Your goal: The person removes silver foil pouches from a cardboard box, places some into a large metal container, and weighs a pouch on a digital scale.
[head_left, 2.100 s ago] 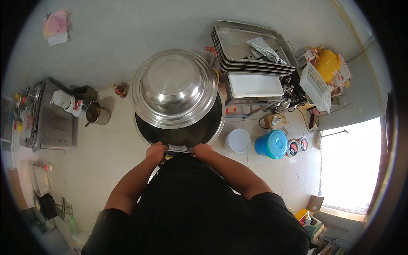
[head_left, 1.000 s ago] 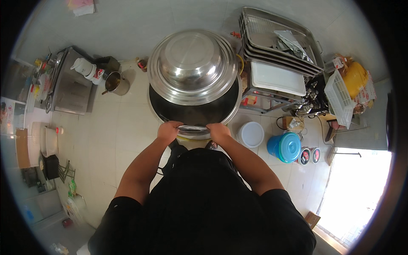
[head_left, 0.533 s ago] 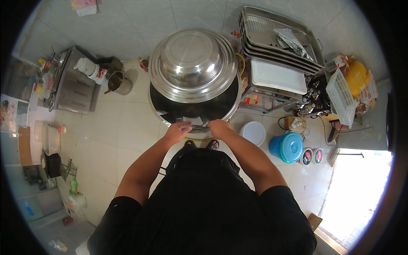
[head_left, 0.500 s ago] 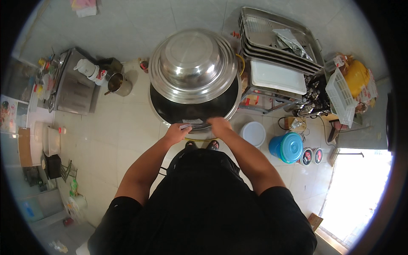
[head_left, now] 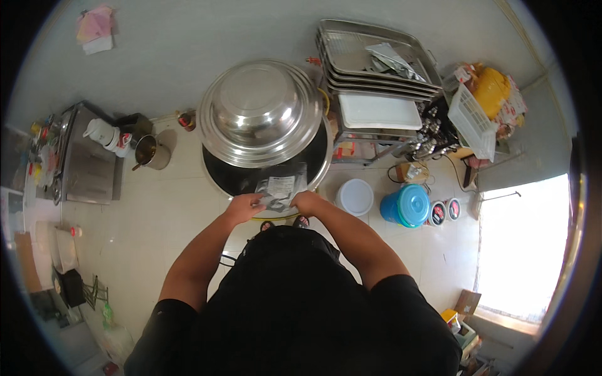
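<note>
Between my two hands is a clear plastic bag [head_left: 288, 170] with a white printed label and something dark inside. My left hand [head_left: 243, 207] pinches its near left edge, and my right hand [head_left: 305, 203] is closed on its near right edge. The bag is held over the near rim of a large round vessel [head_left: 219, 178] with a dark interior. A stack of shiny steel bowls [head_left: 257, 103], turned upside down, covers the far part of that vessel. What exactly lies in the bag is too small to make out.
Stacked metal trays [head_left: 376, 56] sit on a rack at the back right, above a white tray [head_left: 380, 111]. A white-lidded tub [head_left: 355, 197] and a blue bucket [head_left: 406, 205] stand on the floor to the right. At left are a steel pot [head_left: 152, 152] and a steel cabinet [head_left: 91, 156].
The plastic bag has come up flat into view, its label now facing up, with both hands at its near edge. The head view has shifted, moving the surroundings leftward.
</note>
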